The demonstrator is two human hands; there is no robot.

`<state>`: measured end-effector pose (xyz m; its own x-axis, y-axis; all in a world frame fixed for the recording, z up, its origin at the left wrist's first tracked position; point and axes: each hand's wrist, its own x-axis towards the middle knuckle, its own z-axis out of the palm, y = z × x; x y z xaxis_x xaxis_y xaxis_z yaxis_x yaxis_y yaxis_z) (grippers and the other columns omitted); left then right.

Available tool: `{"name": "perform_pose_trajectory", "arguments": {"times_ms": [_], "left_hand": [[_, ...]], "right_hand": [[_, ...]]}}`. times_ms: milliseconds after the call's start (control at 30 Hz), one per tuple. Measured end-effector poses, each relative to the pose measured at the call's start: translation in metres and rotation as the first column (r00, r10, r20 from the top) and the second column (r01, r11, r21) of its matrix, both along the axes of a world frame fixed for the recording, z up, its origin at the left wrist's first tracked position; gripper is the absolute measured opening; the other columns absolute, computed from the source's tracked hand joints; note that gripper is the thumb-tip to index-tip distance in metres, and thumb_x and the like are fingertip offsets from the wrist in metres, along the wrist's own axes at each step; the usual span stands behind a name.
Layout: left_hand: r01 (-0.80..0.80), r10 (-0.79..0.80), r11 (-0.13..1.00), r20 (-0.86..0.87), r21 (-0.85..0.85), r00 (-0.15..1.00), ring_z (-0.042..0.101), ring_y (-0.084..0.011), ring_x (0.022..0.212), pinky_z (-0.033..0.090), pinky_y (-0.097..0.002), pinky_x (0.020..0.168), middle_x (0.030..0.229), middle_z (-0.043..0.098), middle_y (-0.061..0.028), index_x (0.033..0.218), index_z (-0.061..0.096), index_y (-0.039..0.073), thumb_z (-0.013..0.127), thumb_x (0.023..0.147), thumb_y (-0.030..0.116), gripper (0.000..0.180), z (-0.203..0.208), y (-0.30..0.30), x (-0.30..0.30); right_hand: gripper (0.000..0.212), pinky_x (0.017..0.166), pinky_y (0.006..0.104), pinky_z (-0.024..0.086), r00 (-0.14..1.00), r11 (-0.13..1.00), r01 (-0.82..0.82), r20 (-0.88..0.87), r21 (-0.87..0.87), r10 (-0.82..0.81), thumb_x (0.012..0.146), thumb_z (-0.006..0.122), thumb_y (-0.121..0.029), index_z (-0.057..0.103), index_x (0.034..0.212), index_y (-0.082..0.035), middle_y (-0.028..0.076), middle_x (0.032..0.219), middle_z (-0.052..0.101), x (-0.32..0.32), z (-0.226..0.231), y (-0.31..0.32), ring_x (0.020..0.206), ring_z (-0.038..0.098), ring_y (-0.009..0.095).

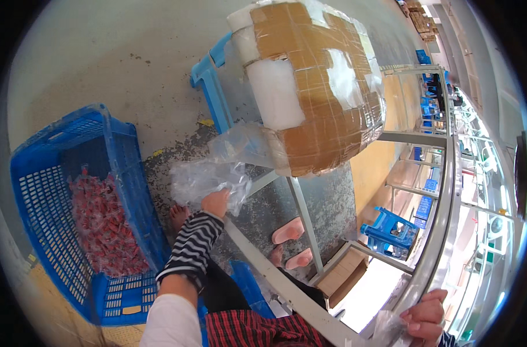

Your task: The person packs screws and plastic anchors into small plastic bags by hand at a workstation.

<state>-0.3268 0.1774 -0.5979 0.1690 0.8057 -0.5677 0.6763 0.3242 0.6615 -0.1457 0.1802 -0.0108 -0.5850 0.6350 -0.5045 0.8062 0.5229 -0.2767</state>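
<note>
While your left hand (215, 202) pinches the clear bag (208, 180) low beside the blue crate (122, 168), expect it to be light, limp and slippery; grip a bunched edge. Your right hand (423, 316) is closed on more plastic (385, 327) at the frame (442, 231).

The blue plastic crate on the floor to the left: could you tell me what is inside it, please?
The blue crate holds a heap of small red items in clear wrappers, piled toward its near end. The far end shows bare dark bottom. What lies beneath the heap is covered.
</note>
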Motion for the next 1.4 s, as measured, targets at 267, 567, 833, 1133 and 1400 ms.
{"name": "perform_pose_trajectory", "arguments": {"times_ms": [267, 567, 833, 1133, 1400], "left_hand": [[-0.628, 0.326, 0.722, 0.656, 0.292, 0.681, 0.053, -0.0116, 0.061, 0.043, -0.0267, 0.057, 0.074, 0.061, -0.0046, 0.097, 0.059, 0.001, 0.054, 0.098, 0.01, 0.011, 0.173, -0.062, -0.098], [-0.732, 0.378, 0.681, 0.848, 0.017, 0.372, 0.053, -0.0089, 0.062, 0.042, -0.0244, 0.056, 0.074, 0.06, -0.0015, 0.102, 0.064, 0.001, 0.054, 0.1, 0.012, 0.015, 0.343, -0.145, -0.154], [-0.563, 0.048, 0.762, 0.839, 0.32, 0.542, 0.062, -0.0234, 0.061, 0.048, -0.0319, 0.055, 0.074, 0.065, -0.0083, 0.083, 0.065, 0.004, 0.062, 0.084, 0.002, 0.005, 0.425, -0.198, -0.111], [-0.727, 0.176, 0.687, 0.97, 0.002, 0.169, 0.061, -0.0211, 0.06, 0.047, -0.033, 0.052, 0.072, 0.064, -0.0085, 0.084, 0.064, 0.005, 0.064, 0.087, 0.011, 0.007, 0.418, -0.24, -0.091], [-0.887, 0.547, 0.46, 0.774, 0.041, 0.319, 0.054, -0.0124, 0.059, 0.043, -0.0254, 0.052, 0.072, 0.059, -0.0048, 0.097, 0.062, 0.002, 0.06, 0.093, 0.012, 0.011, 0.372, -0.222, -0.124]], "right_hand": [[0.019, 0.071, 0.0403, 0.046, 0.92, 0.919, 0.005, -0.363, 0.394, 0.15, 0.078, 0.054, 0.003, 0.062, 0.094, -0.005, 0.008, 0.081, 0.065, -0.041, -0.036, 0.018, 0.069, 0.061, 0.022], [0.029, 0.078, 0.0418, 0.051, 0.784, 0.932, -0.264, -0.618, -0.249, 0.057, 0.079, 0.052, 0.003, 0.064, 0.106, -0.001, 0.018, 0.097, 0.067, -0.131, -0.054, 0.052, 0.089, 0.064, 0.036], [0.019, 0.075, 0.0434, 0.052, 0.667, 0.526, -0.742, -0.533, -0.415, 0.52, 0.083, 0.055, -0.007, 0.067, 0.097, -0.003, 0.019, 0.094, 0.068, -0.178, -0.152, -0.005, 0.087, 0.066, 0.035], [0.021, 0.073, 0.0424, 0.055, 0.707, 0.554, -0.685, -0.247, -0.472, 0.663, 0.079, 0.064, -0.019, 0.067, 0.089, -0.001, 0.021, 0.09, 0.067, -0.2, -0.182, -0.049, 0.084, 0.067, 0.035], [0.046, 0.1, 0.0717, 0.025, 0.577, 0.686, -0.672, 0.386, -0.277, 0.72, 0.093, 0.05, -0.048, 0.069, 0.114, -0.011, 0.018, 0.124, 0.057, -0.195, -0.121, 0.069, 0.124, 0.045, 0.042]]}}
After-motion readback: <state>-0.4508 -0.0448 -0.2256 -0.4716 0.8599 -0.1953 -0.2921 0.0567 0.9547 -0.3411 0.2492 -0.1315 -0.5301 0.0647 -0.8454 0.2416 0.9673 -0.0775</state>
